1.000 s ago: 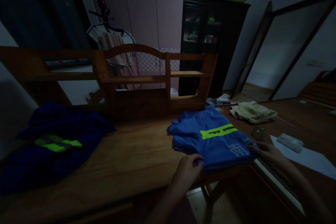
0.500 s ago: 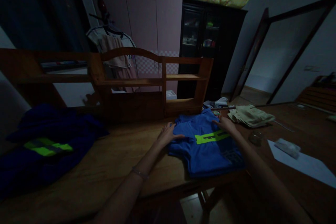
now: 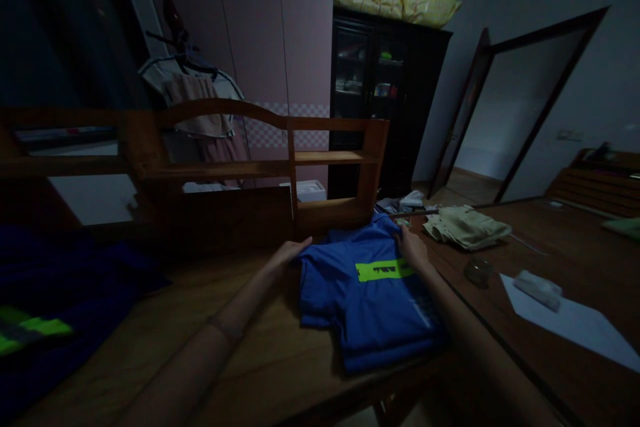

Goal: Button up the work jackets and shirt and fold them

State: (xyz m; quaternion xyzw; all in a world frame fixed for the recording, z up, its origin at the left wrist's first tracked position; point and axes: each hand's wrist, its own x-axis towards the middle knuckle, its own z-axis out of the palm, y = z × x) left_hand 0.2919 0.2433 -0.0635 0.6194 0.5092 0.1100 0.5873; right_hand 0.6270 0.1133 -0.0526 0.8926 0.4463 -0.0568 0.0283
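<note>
A blue short-sleeved shirt (image 3: 367, 307) with a bright yellow-green band lies at the right end of the wooden desk (image 3: 225, 327). More blue cloth shows beneath its lower edge. My left hand (image 3: 286, 259) pinches the shirt's left sleeve at the shoulder and lifts it a little. On the other side, my right hand (image 3: 414, 250) grips the shirt near the collar, its fingertips partly hidden by the cloth. A darker blue garment (image 3: 75, 300) with a yellow-green stripe lies heaped at the desk's left.
A wooden shelf rack (image 3: 220, 170) stands along the desk's back edge. To the right, a brown surface (image 3: 565, 247) bears folded beige cloth (image 3: 467, 227), a glass jar (image 3: 479, 272), white paper (image 3: 580, 327) and a small packet (image 3: 537, 289). A dark cabinet (image 3: 425, 93) stands behind.
My left hand has gone from lying spread on the shirt to pinching its sleeve, pulling it out leftward. My right hand stays by the collar. The view has turned slightly right.
</note>
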